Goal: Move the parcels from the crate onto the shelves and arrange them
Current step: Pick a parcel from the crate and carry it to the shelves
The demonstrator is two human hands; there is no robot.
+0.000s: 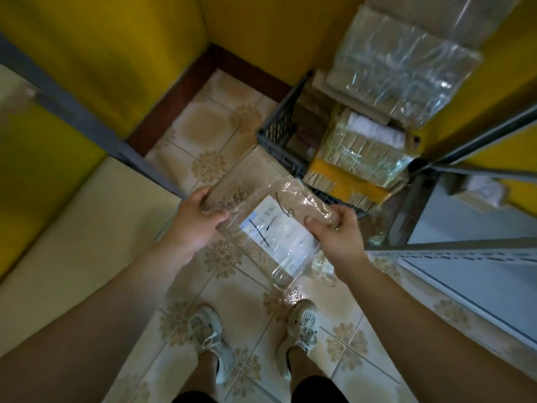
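Taped brown parcel (263, 209) in both hands' grip, above tiled floor (220, 112), near crate (279, 141).

**Open left, blocked right**

Beyond the fingers (205, 194) of the left hand (193, 222), patterned beige floor tiles (209, 120) lie bare. Just past the fingers (313, 221) of the right hand (340, 234) stands a dark grey plastic lattice crate (279, 132), heaped with taped cardboard parcels (363, 152). A pale metal shelf (465, 254) flanks the right fingers and a cream shelf board (72, 228) flanks the left.
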